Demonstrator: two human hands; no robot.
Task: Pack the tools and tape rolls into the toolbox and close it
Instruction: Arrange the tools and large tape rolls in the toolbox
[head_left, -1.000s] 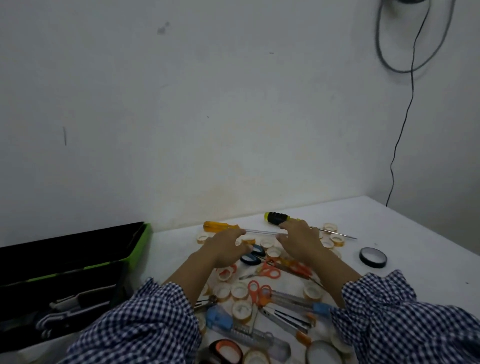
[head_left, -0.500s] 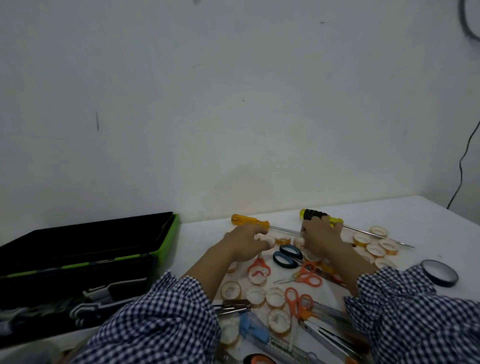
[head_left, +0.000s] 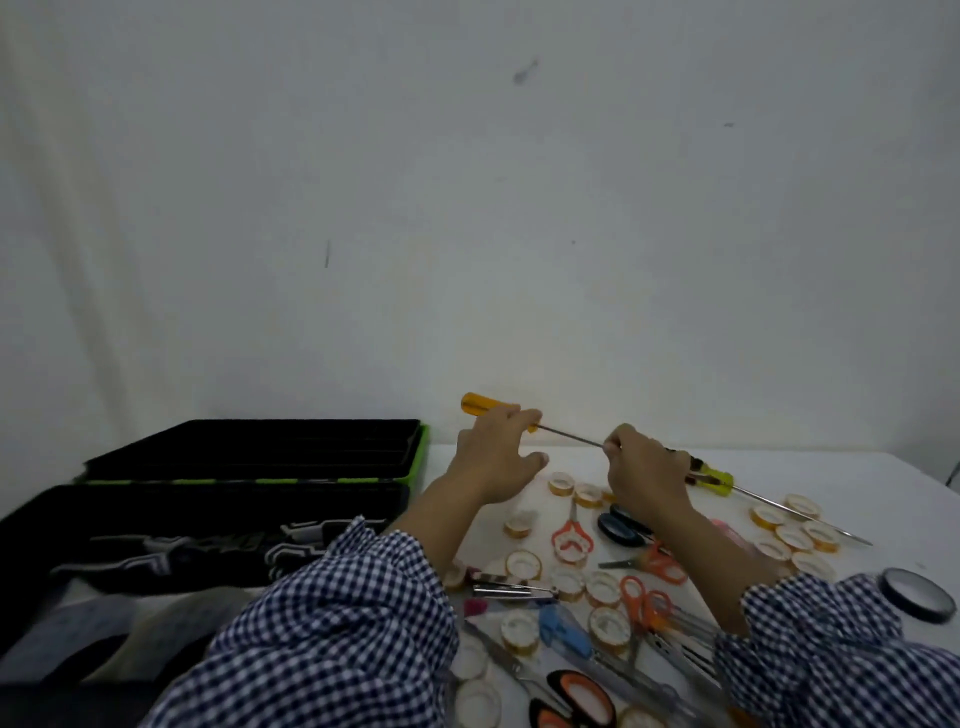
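At far left on the table (head_left: 883, 483) I see the toolbox (head_left: 249, 467), lid open. Next, my left hand (head_left: 496, 460) pinches the orange-handled screwdriver (head_left: 483, 404) by its handle, lifted. My right hand (head_left: 647, 470) is clamped around that shaft and the yellow-handled screwdriver (head_left: 714, 477). Tape rolls (head_left: 792, 535) and scissors (head_left: 571, 535) lie scattered below.

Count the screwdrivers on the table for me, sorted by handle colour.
Amber-handled screwdriver: 1
Yellow-and-black-handled screwdriver: 1
Total: 2
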